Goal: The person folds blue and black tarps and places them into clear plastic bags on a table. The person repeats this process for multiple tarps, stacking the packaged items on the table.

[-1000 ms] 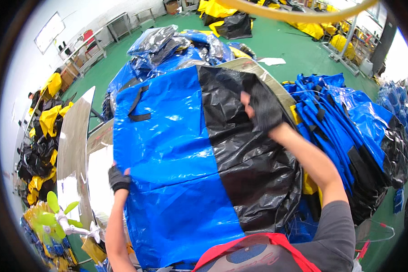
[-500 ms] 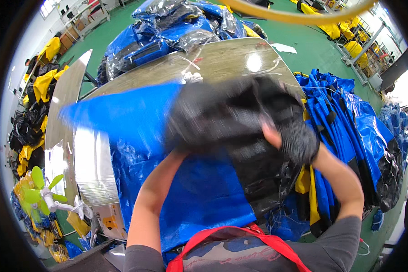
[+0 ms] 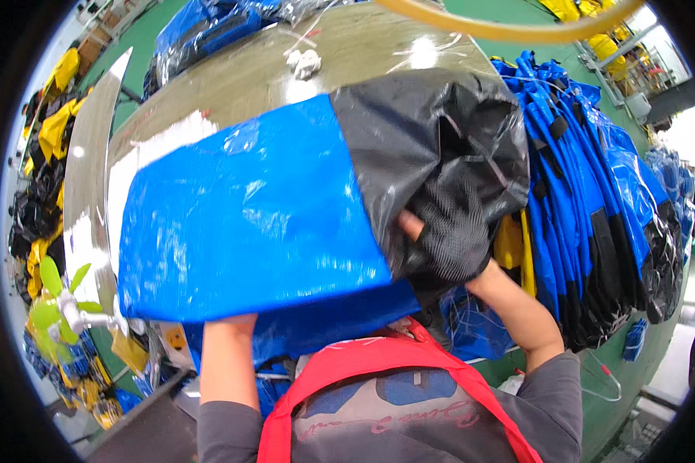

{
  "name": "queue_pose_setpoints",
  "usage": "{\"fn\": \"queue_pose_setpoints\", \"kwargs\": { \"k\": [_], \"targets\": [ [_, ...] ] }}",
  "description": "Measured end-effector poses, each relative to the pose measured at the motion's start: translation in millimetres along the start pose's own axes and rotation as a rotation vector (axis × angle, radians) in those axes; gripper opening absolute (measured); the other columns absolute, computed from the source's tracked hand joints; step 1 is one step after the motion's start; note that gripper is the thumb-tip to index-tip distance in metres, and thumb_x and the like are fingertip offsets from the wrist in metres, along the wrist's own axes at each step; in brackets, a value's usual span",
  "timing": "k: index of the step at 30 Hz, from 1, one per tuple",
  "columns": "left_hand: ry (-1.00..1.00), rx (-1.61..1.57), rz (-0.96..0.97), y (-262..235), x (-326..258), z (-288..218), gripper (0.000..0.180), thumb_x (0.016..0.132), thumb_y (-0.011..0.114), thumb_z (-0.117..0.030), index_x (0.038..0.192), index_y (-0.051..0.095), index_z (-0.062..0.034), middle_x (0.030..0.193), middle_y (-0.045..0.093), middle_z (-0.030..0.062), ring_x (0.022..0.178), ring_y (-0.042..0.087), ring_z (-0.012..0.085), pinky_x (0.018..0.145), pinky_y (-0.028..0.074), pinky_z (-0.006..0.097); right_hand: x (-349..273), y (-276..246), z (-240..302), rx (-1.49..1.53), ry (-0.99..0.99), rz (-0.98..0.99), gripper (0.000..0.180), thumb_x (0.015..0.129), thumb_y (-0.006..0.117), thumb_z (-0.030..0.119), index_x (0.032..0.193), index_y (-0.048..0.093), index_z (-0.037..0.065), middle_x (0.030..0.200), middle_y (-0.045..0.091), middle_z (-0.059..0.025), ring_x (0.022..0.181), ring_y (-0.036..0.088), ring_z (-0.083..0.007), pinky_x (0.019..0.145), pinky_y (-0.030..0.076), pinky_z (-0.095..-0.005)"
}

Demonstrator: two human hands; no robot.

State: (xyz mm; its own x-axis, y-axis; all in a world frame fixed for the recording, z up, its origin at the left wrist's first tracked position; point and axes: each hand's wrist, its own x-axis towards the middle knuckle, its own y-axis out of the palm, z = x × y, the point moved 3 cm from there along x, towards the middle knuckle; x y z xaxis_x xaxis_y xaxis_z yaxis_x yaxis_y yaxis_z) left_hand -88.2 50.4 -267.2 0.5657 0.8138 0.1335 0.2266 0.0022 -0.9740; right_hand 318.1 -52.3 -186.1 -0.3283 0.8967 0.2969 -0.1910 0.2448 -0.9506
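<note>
A large blue and black bag (image 3: 247,208) of glossy coated fabric lies across the table, its blue part to the left and its crumpled black part to the right. My right hand (image 3: 449,243), in a black mesh glove with the thumb bare, grips the black part near its lower edge. My left forearm (image 3: 230,355) goes in under the near edge of the blue part, and the left hand itself is hidden by the fabric. Beneath the bag, more blue sheet (image 3: 324,320) shows close to my body.
The wood-look table (image 3: 378,46) holds a white crumpled scrap (image 3: 304,64). Folded blue and black bags (image 3: 587,208) are stacked at right. A wrapped blue pile (image 3: 208,31) stands at the far side. A green-bladed fan (image 3: 66,301) is at left; a yellow hoop (image 3: 510,32) crosses the top.
The bag was blurred and bunched up between my hands; now it lies spread out flatter to the left. My left hand has gone under the blue part, and my right hand has moved nearer to me.
</note>
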Motion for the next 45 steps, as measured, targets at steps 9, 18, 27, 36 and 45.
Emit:
{"fn": "queue_pose_setpoints", "kwargs": {
  "k": [9, 18, 27, 36, 45],
  "targets": [
    [-0.3, -0.058, 0.194, -87, -65, 133, 0.051, 0.095, 0.045, -0.045, 0.124, 0.057, -0.0042, 0.122, 0.059, 0.0215, 0.104, 0.06, 0.0358, 0.092, 0.046, 0.039, -78, 64, -37, 0.088, -0.01, 0.21, 0.02, 0.079, 0.061, 0.02, 0.096, 0.07, 0.015, 0.11, 0.064, -0.0131, 0.112, 0.053, -0.0357, 0.104, 0.034, -0.0558],
    [-0.038, 0.083, -0.038, -87, 87, 100, 0.052, 0.094, 0.051, -0.041, 0.131, 0.049, -0.0034, 0.127, 0.055, 0.0217, 0.111, 0.057, 0.0359, 0.096, 0.045, 0.04, -44, 62, -3, -0.21, 0.015, 0.653, 0.035, 0.077, 0.064, 0.033, 0.105, 0.067, 0.012, 0.114, 0.059, -0.0103, 0.115, 0.049, -0.0334, 0.102, 0.034, -0.0525],
    [0.564, -0.121, -0.095, 72, 200, -209, 0.07, 0.081, 0.055, -0.061, 0.139, 0.046, -0.0229, 0.15, 0.033, 0.0139, 0.142, 0.016, 0.0408, 0.111, 0.0, 0.063, 9, 60, -101, -0.28, 0.202, 0.17, 0.079, 0.08, 0.056, 0.064, 0.144, 0.039, 0.021, 0.149, 0.033, -0.0194, 0.141, 0.023, -0.0375, 0.115, 0.007, -0.0523],
    [0.562, -0.111, -0.036, 86, 198, -199, 0.066, 0.083, 0.054, -0.057, 0.139, 0.047, -0.0219, 0.151, 0.029, 0.0176, 0.141, 0.016, 0.0436, 0.112, 0.002, 0.062, -132, 64, -13, 0.108, 0.016, -0.056, 0.051, 0.074, 0.069, 0.051, 0.114, 0.066, 0.021, 0.114, 0.061, -0.0128, 0.11, 0.055, -0.0345, 0.099, 0.035, -0.0583],
    [0.849, -0.054, -0.035, 132, 162, -208, 0.06, 0.086, 0.056, -0.027, 0.143, 0.041, -0.023, 0.15, 0.032, 0.019, 0.137, 0.029, 0.042, 0.114, 0.019, 0.053, 31, -39, 7, -0.019, -0.2, 0.025, 0.02, 0.082, 0.059, 0.021, 0.083, 0.067, 0.003, 0.078, 0.067, -0.0176, 0.091, 0.065, -0.0341, 0.101, 0.042, -0.0458]
  ]
}}
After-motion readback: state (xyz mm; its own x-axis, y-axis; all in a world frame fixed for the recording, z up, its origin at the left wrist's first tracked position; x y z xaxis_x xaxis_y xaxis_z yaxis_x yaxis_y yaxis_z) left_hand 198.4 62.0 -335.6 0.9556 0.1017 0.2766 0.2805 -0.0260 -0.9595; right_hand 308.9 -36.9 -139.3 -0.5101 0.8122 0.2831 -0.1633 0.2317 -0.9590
